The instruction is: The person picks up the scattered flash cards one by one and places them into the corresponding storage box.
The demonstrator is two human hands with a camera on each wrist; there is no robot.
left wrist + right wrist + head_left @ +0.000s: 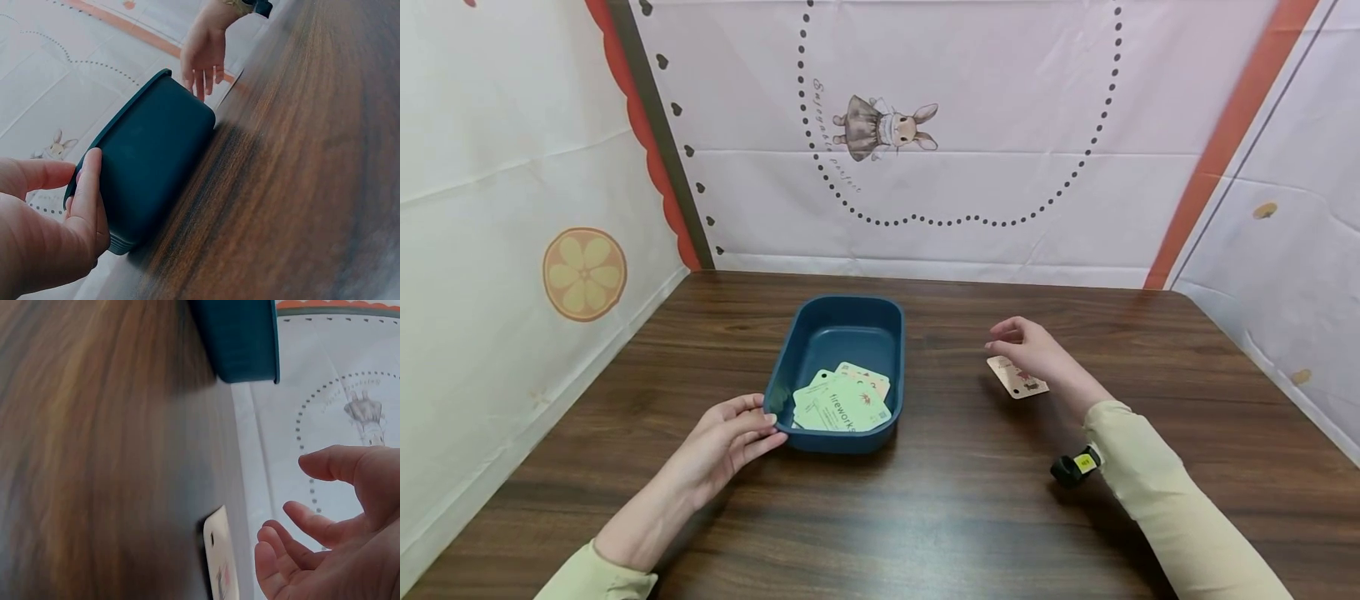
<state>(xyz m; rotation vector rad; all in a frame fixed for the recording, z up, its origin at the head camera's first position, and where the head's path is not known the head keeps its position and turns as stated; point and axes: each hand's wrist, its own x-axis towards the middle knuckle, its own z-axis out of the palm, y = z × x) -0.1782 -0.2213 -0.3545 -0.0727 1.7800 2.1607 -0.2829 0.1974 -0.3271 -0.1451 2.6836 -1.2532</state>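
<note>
A dark blue plastic bin (850,304) stands left of the table's middle. Several printed cards (842,402) lie inside it, the top one green and marked "fireworks". My left hand (722,446) pinches the bin's near left corner, thumb on the rim and fingers against the outer wall (144,156). To the right, a beige card (1018,383) with a punched hole and a reddish print lies on the table. Just above that card hovers my right hand (1030,346), its fingers relaxed and apart from it. In the right wrist view nothing is between the fingers and thumb.
The brown wood-grain table (865,525) reaches back to a white printed cloth (962,100) with a rabbit figure. More cloth hangs at the left and right sides. A black wrist strap (1075,467) sits at the right sleeve (1165,483).
</note>
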